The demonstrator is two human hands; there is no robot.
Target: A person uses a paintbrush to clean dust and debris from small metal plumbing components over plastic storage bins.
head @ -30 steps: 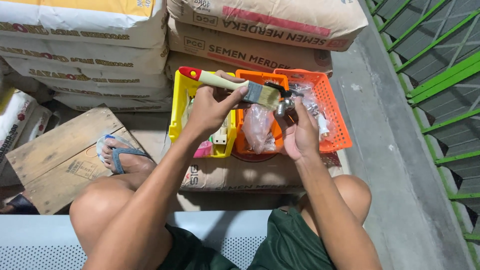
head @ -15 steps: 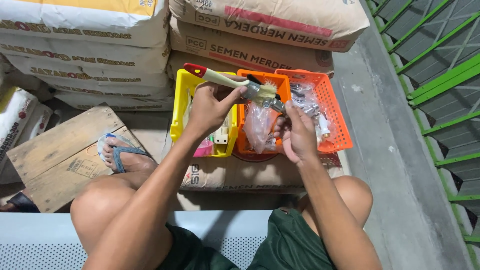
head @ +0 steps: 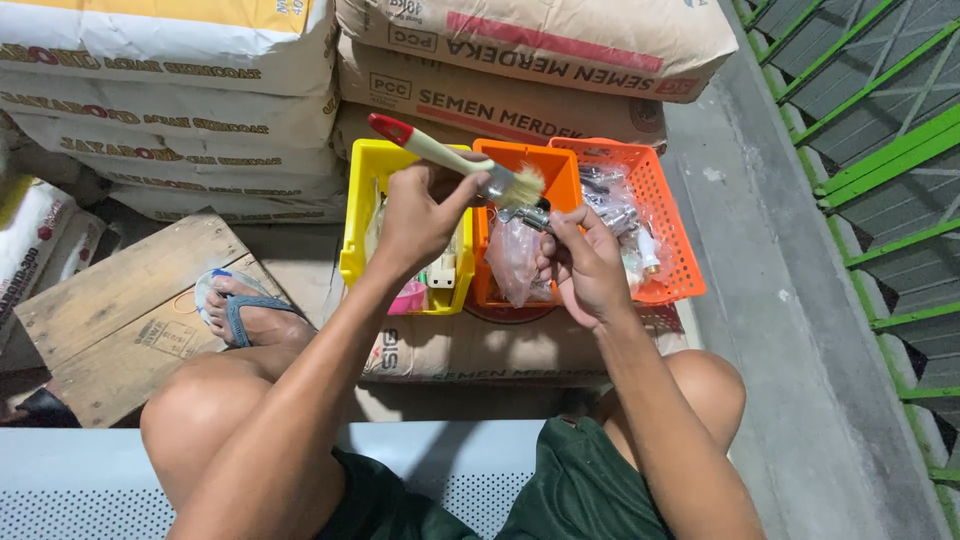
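Brush (head: 462, 164) is gripped in the left hand (head: 420, 215), its pale handle with a red tip slanting up to the left and its bristles laid against a small metal fitting (head: 533, 215) pinched by the closed fingers of the right hand (head: 585, 262). Both are held above the orange bin (head: 520, 160). Most of the fitting is hidden behind the right fingers and the bristles, so its shape cannot be made out; only a shiny end is seen. The middle of the handle is covered by the left fingers.

Three containers are set side by side on a cement sack (head: 470, 350): a yellow bin (head: 360, 210), the orange bin and an orange basket (head: 665, 215). Their contents are partly blocked by the hands. A clear plastic bag (head: 512, 260) is seen in the orange bin, more bagged metal parts (head: 615, 210) in the basket, and a pink item with a pale plastic piece in the yellow bin; what these are is hard to tell. More sacks (head: 180, 100) are stacked behind, cut off by the top edge. A wooden board (head: 110, 310) lies to the left, with a sandalled foot (head: 245, 315) resting on it. Green railings (head: 880, 150) run along the right, cut off by the frame edge. A perforated grey bench (head: 90, 495) is partly seen at the bottom.
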